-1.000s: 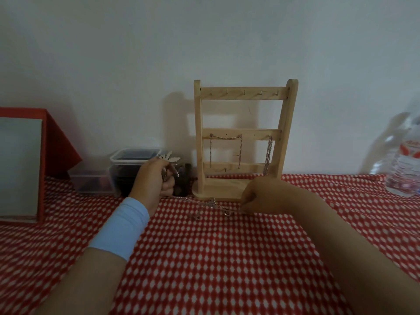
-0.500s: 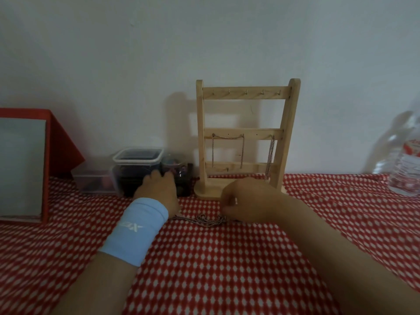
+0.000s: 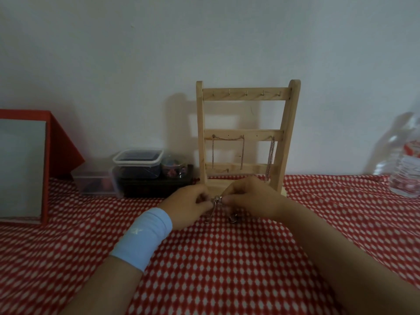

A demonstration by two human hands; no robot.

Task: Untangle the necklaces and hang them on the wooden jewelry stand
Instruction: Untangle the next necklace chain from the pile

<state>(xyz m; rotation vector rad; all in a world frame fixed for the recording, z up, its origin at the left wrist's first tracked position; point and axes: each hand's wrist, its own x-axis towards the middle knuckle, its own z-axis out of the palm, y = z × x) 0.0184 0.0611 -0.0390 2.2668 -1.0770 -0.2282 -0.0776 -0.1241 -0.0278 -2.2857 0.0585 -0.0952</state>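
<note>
Now that your left hand [image 3: 189, 206] has come across from the plastic containers [image 3: 138, 164], the tangled necklaces [image 3: 217, 201] are held at frame centre, just above the red cloth [image 3: 227, 258] and in front of the wooden jewelry stand [image 3: 244, 133]. Judgement: untangling has begun. 2 hung chains [image 3: 228, 138] occupy the middle rail. Left hand and right hand [image 3: 252, 198] meet knuckles-up, fingertips pinching the knot.

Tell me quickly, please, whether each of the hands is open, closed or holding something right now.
Left hand: closed, pinching the tangled necklaces.
Right hand: closed, pinching them too, from the opposite side.
</note>
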